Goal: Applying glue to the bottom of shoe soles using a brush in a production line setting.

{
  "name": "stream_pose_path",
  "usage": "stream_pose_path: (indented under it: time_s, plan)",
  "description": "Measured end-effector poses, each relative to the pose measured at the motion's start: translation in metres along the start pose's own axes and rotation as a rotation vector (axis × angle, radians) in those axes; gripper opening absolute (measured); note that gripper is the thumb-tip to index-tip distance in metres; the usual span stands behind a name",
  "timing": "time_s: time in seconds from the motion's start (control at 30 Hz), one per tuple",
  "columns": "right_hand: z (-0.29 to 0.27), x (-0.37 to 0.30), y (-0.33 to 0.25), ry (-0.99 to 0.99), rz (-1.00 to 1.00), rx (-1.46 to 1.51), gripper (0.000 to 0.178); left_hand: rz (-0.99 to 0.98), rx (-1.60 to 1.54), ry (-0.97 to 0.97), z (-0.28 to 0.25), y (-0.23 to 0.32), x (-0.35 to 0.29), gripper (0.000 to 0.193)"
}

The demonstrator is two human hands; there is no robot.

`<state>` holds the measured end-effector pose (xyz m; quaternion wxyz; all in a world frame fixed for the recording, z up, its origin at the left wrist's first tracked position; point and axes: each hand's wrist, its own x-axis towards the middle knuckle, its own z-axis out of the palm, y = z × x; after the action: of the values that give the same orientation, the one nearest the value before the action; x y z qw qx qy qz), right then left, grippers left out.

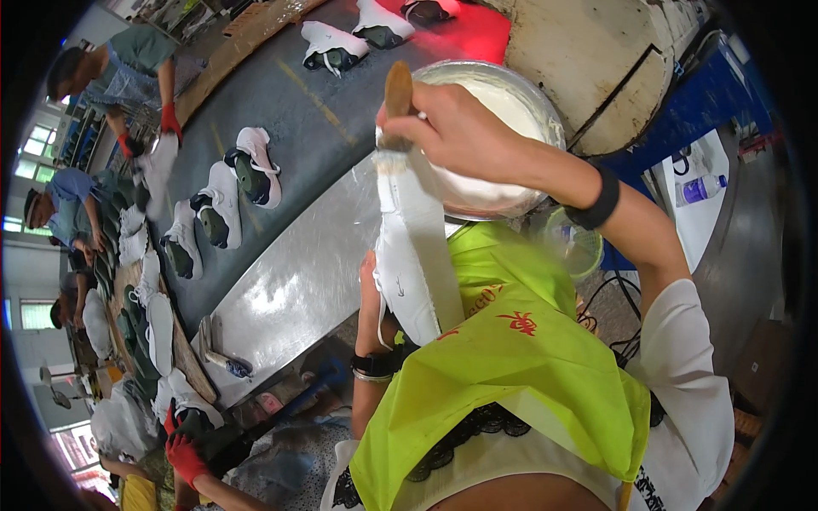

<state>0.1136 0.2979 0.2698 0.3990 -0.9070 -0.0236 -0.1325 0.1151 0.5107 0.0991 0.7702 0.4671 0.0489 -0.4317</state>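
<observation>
Grey conveyor belt [307,128] behind — right hand [456,128] grips brush [397,102], left hand [368,285] clasps white shoe [413,255].

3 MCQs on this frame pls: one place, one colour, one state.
1. Where is the bowl?
A. behind the right hand
B. on the floor
C. in a co-worker's hands

2. What colour is the apron?
A. blue
B. yellow-green
C. black

3. What is the right hand doing?
A. hanging open
B. gripping a brush
C. resting flat on the table

Key: 1 A, the bowl of white paste sits just past the hand; 2 B, the cloth is bright yellow-green; 3 B, fingers close on the brush, over the white shoe held by the left hand.
</observation>
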Motion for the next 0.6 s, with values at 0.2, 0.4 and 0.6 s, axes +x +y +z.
stream_pose_path:
  time_s: [0.2, 0.4, 0.6]
  plan:
    - [0.033, -0.027, 0.050, 0.331, -0.073, 0.041, 0.016, -0.066, -0.148, 0.107, 0.023, 0.008, -0.009, 0.034]
    - [0.063, -0.084, 0.040, 0.239, 0.247, 0.333, 0.017, 0.142, 0.022, 0.039, -0.016, -0.006, 0.012, 0.037]
    - [0.042, -0.045, 0.012, 0.111, 0.267, 0.438, 0.023, 0.224, -0.050, 0.006, -0.010, 0.004, 0.005, 0.028]
